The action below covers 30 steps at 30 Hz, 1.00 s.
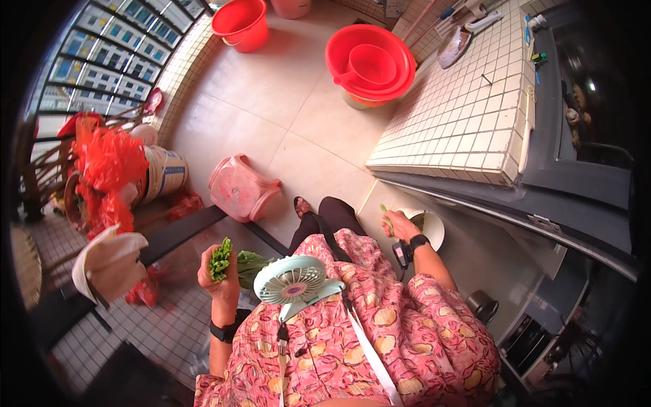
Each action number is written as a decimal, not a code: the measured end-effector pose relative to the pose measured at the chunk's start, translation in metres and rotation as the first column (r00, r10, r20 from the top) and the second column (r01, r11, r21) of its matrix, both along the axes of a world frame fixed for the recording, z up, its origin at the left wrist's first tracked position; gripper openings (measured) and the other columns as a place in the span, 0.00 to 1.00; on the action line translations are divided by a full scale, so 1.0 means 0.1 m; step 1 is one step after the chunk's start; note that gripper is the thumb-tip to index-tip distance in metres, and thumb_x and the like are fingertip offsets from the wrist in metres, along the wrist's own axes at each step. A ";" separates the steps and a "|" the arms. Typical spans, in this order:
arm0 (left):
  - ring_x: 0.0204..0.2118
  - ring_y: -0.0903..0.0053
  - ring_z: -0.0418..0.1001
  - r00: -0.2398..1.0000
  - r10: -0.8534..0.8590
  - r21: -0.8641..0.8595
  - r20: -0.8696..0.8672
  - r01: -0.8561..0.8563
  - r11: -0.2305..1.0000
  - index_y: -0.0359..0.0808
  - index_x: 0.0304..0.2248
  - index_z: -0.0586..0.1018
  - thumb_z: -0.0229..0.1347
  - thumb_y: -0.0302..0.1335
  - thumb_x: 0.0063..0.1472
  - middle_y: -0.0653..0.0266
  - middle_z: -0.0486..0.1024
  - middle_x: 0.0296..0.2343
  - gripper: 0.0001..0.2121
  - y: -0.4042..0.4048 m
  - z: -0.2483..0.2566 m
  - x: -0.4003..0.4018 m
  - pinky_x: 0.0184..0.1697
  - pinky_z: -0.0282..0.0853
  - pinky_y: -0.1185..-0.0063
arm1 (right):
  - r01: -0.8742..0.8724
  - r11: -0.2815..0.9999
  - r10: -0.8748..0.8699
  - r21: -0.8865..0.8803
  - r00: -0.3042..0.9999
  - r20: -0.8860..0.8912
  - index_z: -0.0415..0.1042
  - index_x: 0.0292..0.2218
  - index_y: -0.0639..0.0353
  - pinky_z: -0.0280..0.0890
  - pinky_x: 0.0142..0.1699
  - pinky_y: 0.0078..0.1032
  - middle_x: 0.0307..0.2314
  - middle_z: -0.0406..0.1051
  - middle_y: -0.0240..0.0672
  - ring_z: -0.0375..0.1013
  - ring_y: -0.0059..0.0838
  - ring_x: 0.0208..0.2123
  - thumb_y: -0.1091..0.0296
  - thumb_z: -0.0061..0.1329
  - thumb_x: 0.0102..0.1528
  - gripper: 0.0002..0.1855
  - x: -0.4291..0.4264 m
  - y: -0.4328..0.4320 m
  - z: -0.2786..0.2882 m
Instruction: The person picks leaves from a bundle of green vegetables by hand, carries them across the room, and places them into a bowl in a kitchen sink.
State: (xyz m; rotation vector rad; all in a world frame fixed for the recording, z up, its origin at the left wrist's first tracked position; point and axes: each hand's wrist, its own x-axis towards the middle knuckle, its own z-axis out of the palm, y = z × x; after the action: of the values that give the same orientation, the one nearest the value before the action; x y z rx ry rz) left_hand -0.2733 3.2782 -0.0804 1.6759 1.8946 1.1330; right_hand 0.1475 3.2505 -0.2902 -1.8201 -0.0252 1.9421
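Note:
My left hand point(219, 277) is closed around a bunch of leafy greens point(220, 260), whose longer leaves stick out to the right, partly behind a mint-green portable fan point(290, 280) hanging at my chest. On the right, my right hand point(399, 225) pinches a small green stem piece point(384, 209) between its fingers. Below and beside that hand is a white round container point(434, 231) with something dark green inside, partly hidden by the hand. Both wrists bear black straps.
A pink plastic stool point(239, 188) stands ahead on the left. Farther off are a red bucket point(241, 25) and stacked red basins point(407, 66). Red plastic bags point(112, 157) lie by a white bucket point(165, 174) at left. A tiled wall point(447, 127) and dark door frame point(457, 203) run along the right.

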 end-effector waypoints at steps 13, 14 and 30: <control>0.22 0.80 0.69 0.999 0.005 -0.234 -0.034 -0.013 0.972 0.33 0.30 0.73 0.60 0.21 0.45 0.64 0.72 0.20 0.11 1.08 -0.34 -0.03 0.27 0.66 0.81 | 0.459 0.869 -0.437 0.185 0.887 -0.149 0.64 0.39 0.64 0.66 0.25 0.22 0.26 0.69 0.40 0.69 0.27 0.21 0.76 0.41 0.52 0.11 -0.04 2.21 -0.84; 0.22 0.81 0.69 0.999 0.024 -0.256 -0.023 -0.029 0.966 0.33 0.30 0.73 0.60 0.20 0.45 0.65 0.71 0.20 0.11 1.17 -0.41 -0.02 0.27 0.66 0.82 | 0.460 0.876 -0.449 0.147 0.888 -0.099 0.64 0.40 0.62 0.65 0.22 0.21 0.25 0.69 0.40 0.67 0.25 0.19 0.75 0.41 0.53 0.11 0.03 2.40 -0.99; 0.25 0.87 0.67 0.999 -0.026 -0.633 -0.048 -0.011 0.774 0.33 0.28 0.73 0.59 0.16 0.45 0.70 0.71 0.22 0.10 2.72 -1.24 0.97 0.29 0.64 0.85 | 0.764 0.565 -0.802 0.311 0.598 -0.011 0.65 0.41 0.54 0.67 0.24 0.25 0.28 0.70 0.33 0.70 0.27 0.25 0.62 0.52 0.49 0.18 0.69 3.85 -3.00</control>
State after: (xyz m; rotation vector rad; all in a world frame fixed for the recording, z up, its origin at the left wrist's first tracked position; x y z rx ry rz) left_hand -0.1765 3.5503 -0.2042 1.3199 1.9889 0.3504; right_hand 0.2166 3.6354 -0.5900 -1.3863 0.3898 1.0929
